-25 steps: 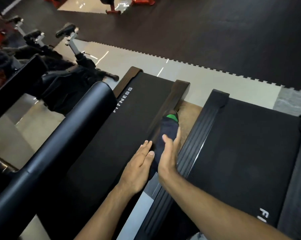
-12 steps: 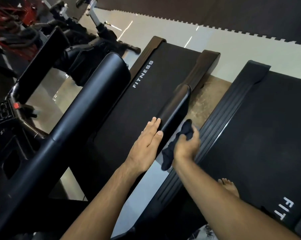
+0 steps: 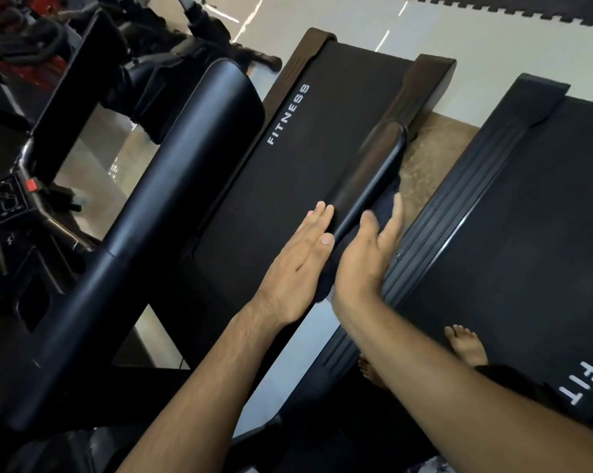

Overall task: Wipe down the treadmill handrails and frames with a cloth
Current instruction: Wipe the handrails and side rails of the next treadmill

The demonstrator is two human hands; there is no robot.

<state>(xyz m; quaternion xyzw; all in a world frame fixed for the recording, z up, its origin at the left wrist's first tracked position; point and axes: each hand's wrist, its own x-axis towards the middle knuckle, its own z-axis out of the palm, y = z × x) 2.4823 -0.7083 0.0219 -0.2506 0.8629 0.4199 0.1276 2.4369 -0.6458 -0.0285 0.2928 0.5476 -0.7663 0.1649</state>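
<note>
The black right handrail [image 3: 373, 179] of the left treadmill [image 3: 305, 158] runs away from me between my two hands. My left hand [image 3: 305, 257] lies flat with straight fingers against the rail's left side. My right hand [image 3: 370, 257] presses a dark cloth [image 3: 389, 203] against the rail's right side, fingers stretched out along it and thumb on top. Part of the cloth [image 3: 325, 285] hangs below, between my wrists. Most of the cloth is hidden under my right palm.
The thick black left handrail [image 3: 172, 213] crosses the left half, with the console [image 3: 11, 199] beside it. A second treadmill [image 3: 510, 250] lies to the right, and my bare feet [image 3: 465, 346] stand on it. A tan floor strip [image 3: 428, 158] separates the two decks.
My right hand, which gripped the bunched cloth half a second ago, has spread out and now presses the cloth onto the rail. My left hand stays flat on the rail.
</note>
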